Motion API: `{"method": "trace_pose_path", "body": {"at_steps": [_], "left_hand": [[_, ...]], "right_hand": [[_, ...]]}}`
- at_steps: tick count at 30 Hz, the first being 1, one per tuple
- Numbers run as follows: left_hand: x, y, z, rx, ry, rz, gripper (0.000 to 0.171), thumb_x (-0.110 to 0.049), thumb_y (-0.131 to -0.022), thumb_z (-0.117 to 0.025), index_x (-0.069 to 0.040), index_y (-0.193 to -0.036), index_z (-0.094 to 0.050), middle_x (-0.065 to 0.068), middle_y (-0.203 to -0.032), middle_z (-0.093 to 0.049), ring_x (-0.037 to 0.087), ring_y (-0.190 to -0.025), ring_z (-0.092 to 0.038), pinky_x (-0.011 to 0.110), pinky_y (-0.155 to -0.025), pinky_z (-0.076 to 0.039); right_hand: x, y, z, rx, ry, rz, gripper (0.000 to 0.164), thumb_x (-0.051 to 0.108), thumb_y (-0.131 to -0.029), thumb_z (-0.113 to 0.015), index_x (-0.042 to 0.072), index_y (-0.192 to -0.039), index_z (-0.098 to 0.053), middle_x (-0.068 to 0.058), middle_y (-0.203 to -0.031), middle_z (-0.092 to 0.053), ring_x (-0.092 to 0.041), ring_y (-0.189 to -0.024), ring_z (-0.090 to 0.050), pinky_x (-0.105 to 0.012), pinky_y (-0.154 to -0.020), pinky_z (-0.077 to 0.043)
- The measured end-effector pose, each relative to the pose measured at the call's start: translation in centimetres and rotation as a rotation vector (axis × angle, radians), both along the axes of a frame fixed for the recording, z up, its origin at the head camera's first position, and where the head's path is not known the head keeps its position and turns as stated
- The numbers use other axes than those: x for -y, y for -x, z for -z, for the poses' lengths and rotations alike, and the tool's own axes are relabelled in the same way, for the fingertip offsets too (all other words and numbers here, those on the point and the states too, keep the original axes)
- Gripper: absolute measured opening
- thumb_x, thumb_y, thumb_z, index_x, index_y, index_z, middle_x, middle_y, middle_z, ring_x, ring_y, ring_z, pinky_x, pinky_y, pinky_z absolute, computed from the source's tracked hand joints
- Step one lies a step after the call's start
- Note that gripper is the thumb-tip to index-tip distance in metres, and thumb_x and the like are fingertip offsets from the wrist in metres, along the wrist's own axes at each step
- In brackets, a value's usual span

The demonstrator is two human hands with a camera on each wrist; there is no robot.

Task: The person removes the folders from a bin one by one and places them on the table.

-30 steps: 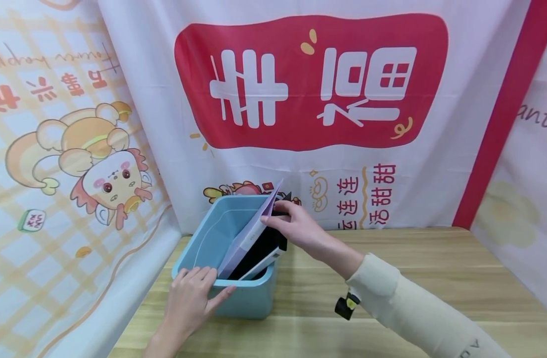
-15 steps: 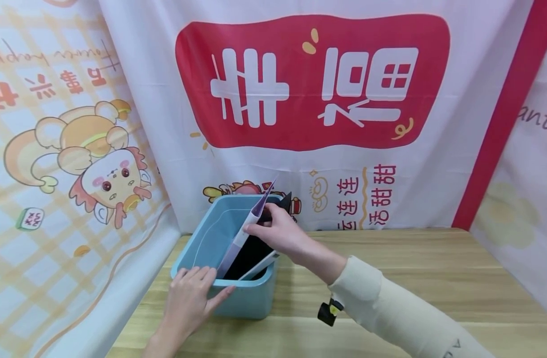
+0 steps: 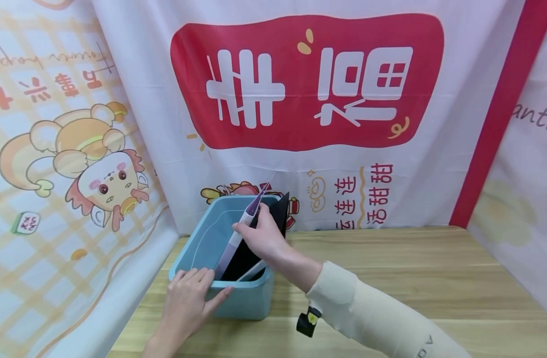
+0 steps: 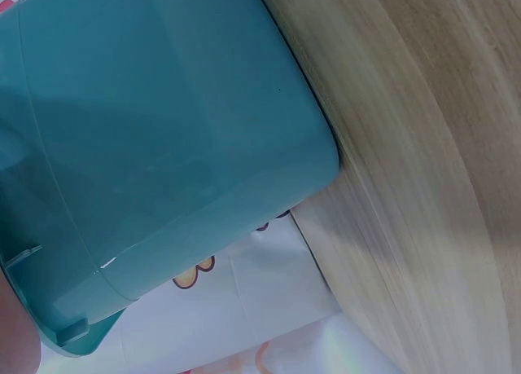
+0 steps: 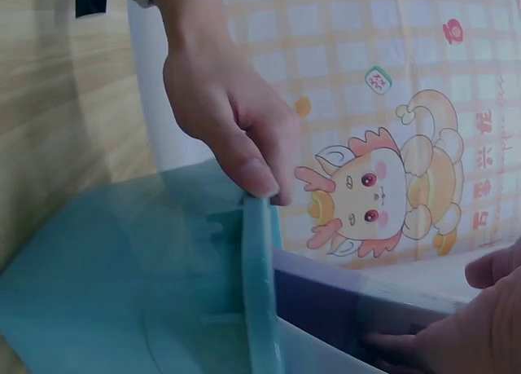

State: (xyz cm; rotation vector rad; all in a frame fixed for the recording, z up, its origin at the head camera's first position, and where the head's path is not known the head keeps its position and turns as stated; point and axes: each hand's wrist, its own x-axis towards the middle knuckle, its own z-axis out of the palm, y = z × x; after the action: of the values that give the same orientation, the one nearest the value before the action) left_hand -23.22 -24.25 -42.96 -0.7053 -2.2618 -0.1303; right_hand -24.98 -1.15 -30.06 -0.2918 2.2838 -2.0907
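Note:
A light blue plastic bin (image 3: 251, 302) stands on the table. My left hand (image 3: 186, 301) grips its near rim, and the right wrist view shows that thumb pressed against the rim. Inside the bin a thin purple folder (image 3: 227, 256) with a pale band leans up to the right, its top above the far rim. My right hand (image 3: 265, 238) pinches the folder's upper part between thumb and fingers. To its right stands a black, flat folder-like item (image 3: 280, 211), partly hidden by my right hand. A white-edged flat item (image 3: 253, 271) lies against the near right corner.
The wooden table (image 3: 390, 278) extends to the right of the bin. A printed cloth (image 3: 309, 164) hangs close behind the bin, and a checked cloth (image 3: 76, 199) borders the left side. A small black device (image 3: 308, 322) hangs at my right sleeve.
My right hand has moved left, bringing the purple folder's upper part left with it. More of the black item shows on the right. My left hand stays on the rim.

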Motion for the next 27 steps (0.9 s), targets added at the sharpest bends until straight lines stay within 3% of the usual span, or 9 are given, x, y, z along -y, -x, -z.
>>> {"method": "trace_pose_path", "body": {"at_steps": [4,15,21,27], "left_hand": [[0.0,0.0,0.0,0.011,0.003,-0.005,0.051,-0.064,-0.091,-0.065,-0.021,-0.073,-0.044,-0.013,-0.067,-0.035,0.007,-0.060,-0.037,0.032,-0.064,-0.034],[0.0,0.0,0.1,-0.025,0.000,0.016,0.052,-0.064,-0.091,-0.063,-0.019,-0.073,-0.045,-0.012,-0.067,-0.036,0.010,-0.058,-0.041,0.034,-0.063,-0.036],[0.0,0.1,0.2,-0.031,0.002,0.019,0.051,-0.064,-0.092,-0.062,-0.019,-0.074,-0.045,-0.011,-0.067,-0.038,0.012,-0.059,-0.044,0.036,-0.064,-0.038],[0.0,0.0,0.1,-0.028,-0.004,0.021,0.052,-0.065,-0.092,-0.061,-0.019,-0.073,-0.044,-0.012,-0.067,-0.035,0.011,-0.058,-0.040,0.034,-0.063,-0.036]], "right_hand": [[0.5,-0.2,0.6,-0.024,0.020,0.044,0.075,0.029,-0.101,-0.065,0.014,-0.160,-0.021,-0.010,-0.157,-0.040,-0.027,-0.144,-0.041,-0.057,-0.115,-0.033],[1.8,-0.1,1.6,-0.117,-0.052,0.186,0.066,0.024,-0.098,-0.067,0.011,-0.154,-0.035,-0.011,-0.138,-0.060,-0.023,-0.120,-0.062,-0.049,-0.101,-0.050],[2.3,-0.2,2.0,-0.122,-0.062,0.215,0.068,0.023,-0.097,-0.067,0.014,-0.156,-0.033,-0.009,-0.139,-0.061,-0.022,-0.120,-0.062,-0.049,-0.101,-0.051],[2.7,-0.3,2.3,-0.156,0.003,0.211,0.063,0.018,-0.100,-0.063,0.014,-0.156,-0.034,-0.011,-0.140,-0.060,-0.023,-0.121,-0.062,-0.049,-0.098,-0.052]]}}
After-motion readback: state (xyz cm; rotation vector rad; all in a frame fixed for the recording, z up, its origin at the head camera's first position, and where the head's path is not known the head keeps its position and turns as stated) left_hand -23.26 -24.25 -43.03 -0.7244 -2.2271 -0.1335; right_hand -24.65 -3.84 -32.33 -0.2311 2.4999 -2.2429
